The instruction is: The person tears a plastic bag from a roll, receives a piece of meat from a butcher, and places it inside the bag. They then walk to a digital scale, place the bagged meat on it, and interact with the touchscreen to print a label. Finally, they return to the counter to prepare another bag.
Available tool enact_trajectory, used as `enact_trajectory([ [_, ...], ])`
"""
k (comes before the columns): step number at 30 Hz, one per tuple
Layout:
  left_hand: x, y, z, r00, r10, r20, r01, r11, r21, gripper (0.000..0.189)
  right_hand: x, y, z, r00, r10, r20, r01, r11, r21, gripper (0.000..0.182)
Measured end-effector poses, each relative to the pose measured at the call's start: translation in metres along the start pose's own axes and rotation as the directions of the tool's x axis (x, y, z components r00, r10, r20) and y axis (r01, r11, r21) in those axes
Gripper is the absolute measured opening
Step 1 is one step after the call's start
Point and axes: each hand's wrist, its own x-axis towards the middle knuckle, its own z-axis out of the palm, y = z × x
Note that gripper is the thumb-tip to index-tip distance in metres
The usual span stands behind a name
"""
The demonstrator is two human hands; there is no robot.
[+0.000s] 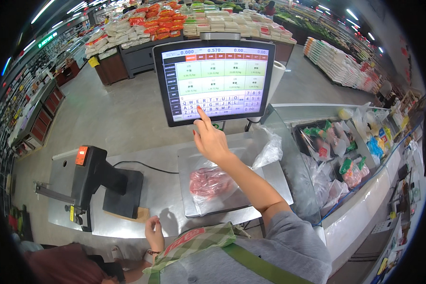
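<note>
My right hand [212, 140] reaches up to the touchscreen [220, 81] of a weighing scale, its index finger extended over the on-screen keyboard. Whether the fingertip touches the glass cannot be told. Below that arm, a clear plastic bag of raw meat [211, 183] lies on the scale's steel plate [239, 203], its twisted end [269, 149] spread to the right. My left hand [154, 229] is over the counter's near edge with fingers curled, close to a brown piece of cardboard [143, 214]; nothing shows in it.
A black bag-sealing device [92, 177] stands on the steel counter [152, 184] at left, a cable behind it. At right is a glass-sided display case [294, 170] with bagged meat. A plastic bag roll [277, 80] stands behind the screen. Another person's maroon garment [64, 264] shows at lower left.
</note>
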Motion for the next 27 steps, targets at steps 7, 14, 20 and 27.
enact_trajectory([
  [7,0.010,0.007,0.006,0.998,0.020,0.052,-0.020,1.000,-0.010,0.013,-0.017,0.026,-0.017,0.983,0.170,-0.075,-0.175,0.983,-0.061,0.027],
  [14,0.015,0.012,0.010,0.996,0.020,0.083,-0.023,0.999,0.034,0.012,-0.009,0.027,-0.020,0.991,0.110,-0.082,-0.115,0.992,-0.050,0.024],
  [20,0.015,0.002,0.009,0.998,0.008,0.062,-0.007,1.000,-0.002,0.012,0.005,0.026,-0.016,0.992,0.052,-0.113,-0.055,0.998,-0.030,0.022],
  [27,0.014,-0.005,0.007,0.998,0.000,0.065,0.001,1.000,-0.014,0.013,0.008,0.020,-0.021,0.994,0.094,-0.063,-0.097,0.994,-0.048,0.023],
])
